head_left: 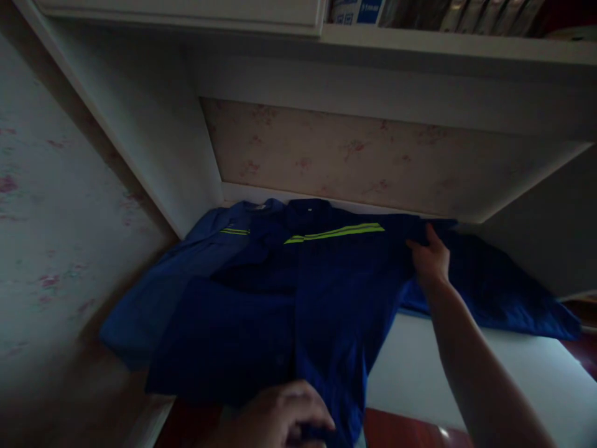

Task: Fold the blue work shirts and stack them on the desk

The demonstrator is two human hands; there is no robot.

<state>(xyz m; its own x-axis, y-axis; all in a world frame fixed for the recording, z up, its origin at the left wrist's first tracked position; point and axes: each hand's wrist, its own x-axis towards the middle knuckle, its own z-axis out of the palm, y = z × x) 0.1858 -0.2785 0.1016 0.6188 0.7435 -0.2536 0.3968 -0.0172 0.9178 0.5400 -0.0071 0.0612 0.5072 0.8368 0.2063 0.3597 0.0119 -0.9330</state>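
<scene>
A dark blue work jacket [336, 292] with a yellow-green stripe across its chest lies spread on a white ledge, its collar toward the back panel. At the bottom, my left hand [284, 414] curls its fingers round the jacket's lower edge; the hand is slightly blurred and cut off by the frame. My right hand [431, 255] reaches to the jacket's right shoulder, where thumb and fingers grip the cloth. A lighter blue jacket [186, 267], also striped, lies partly under the dark one on the left.
More dark blue cloth [504, 286] stretches along the white ledge [420, 361] to the right. Above hangs a shelf [443, 46] holding boxes and other items. Flowered wallpaper [308, 155] covers the back panel, and a white side panel [153, 124] stands at left.
</scene>
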